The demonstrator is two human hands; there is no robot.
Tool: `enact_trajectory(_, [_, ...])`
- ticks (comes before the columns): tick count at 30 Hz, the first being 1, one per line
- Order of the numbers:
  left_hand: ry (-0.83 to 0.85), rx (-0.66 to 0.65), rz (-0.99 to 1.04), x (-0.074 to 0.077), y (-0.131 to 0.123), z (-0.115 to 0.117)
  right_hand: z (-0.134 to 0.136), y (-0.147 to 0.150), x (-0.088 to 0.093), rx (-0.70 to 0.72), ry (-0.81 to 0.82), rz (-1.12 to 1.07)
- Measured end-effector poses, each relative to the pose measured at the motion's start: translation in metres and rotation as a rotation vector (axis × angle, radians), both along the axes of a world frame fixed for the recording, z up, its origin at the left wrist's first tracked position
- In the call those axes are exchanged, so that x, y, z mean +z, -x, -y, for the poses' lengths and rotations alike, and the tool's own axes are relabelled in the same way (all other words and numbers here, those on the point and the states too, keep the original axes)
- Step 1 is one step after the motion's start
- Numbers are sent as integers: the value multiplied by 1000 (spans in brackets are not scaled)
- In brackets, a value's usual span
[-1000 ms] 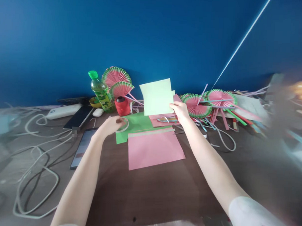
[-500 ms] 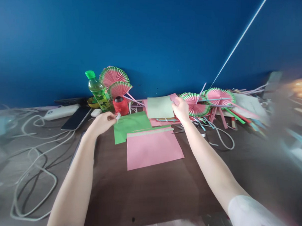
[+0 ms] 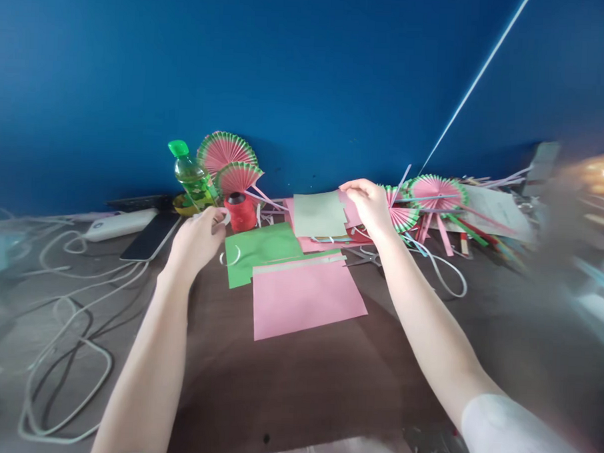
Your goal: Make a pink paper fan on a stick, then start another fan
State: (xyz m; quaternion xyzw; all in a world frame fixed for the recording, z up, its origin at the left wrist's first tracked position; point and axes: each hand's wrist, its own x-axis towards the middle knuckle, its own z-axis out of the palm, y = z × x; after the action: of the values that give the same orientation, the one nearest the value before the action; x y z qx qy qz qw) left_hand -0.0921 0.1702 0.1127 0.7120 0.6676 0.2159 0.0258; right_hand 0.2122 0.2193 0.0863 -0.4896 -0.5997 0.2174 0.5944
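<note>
My left hand (image 3: pixel 197 238) is closed in a pinch beside the red spool of thread (image 3: pixel 241 212); a small white strip shows at its fingertips. A thin white curl (image 3: pixel 230 255) appears over the left part of the green paper sheet (image 3: pixel 266 245). A pink paper sheet (image 3: pixel 306 300) lies in front, with a pale strip along its far edge. My right hand (image 3: pixel 367 206) is over the right end of a paper stack, fingers stretched leftward above a pink piece (image 3: pixel 351 212) beside the pale green paper (image 3: pixel 318 214). Its thumb is hidden.
Pink-and-green folded paper fans (image 3: pixel 228 155) stand by a green-capped bottle (image 3: pixel 194 180); more fans (image 3: pixel 437 196) lie at right. A phone (image 3: pixel 151 236), a white power bank (image 3: pixel 119 225) and looped cables (image 3: pixel 109 358) occupy the left. Scissors (image 3: pixel 365 257) lie near the stack.
My left hand has drawn slightly left and down, and a white curl now shows over the green sheet. My right hand has shifted up, its fingers reaching further left.
</note>
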Motion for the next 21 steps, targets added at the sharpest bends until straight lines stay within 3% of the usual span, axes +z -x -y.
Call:
enact_trajectory(2, [-33, 46, -225, -3, 1, -1, 4, 1, 5, -6, -15, 20])
enact_trajectory(4, [-74, 85, -326, -5, 2, -1, 7, 1, 9, -13, -37, 49])
enact_trajectory(6, [-106, 140, -327, -4, 3, -1, 9, 0, 12, -12, -49, 65])
enact_trajectory(9, [-127, 183, -158, -4, 4, -3, 9, -2, 12, 4, -34, 68])
enact_trajectory(11, [-79, 105, 49, -5, 2, -4, 8, -2, 11, 40, -11, 72])
enact_trajectory(14, [92, -117, 357, -9, -5, -5, 9, 5, 7, 142, 60, 62])
enact_trajectory(21, [286, -418, 802, -20, -38, 2, 26, 46, 3, 401, 146, 141])
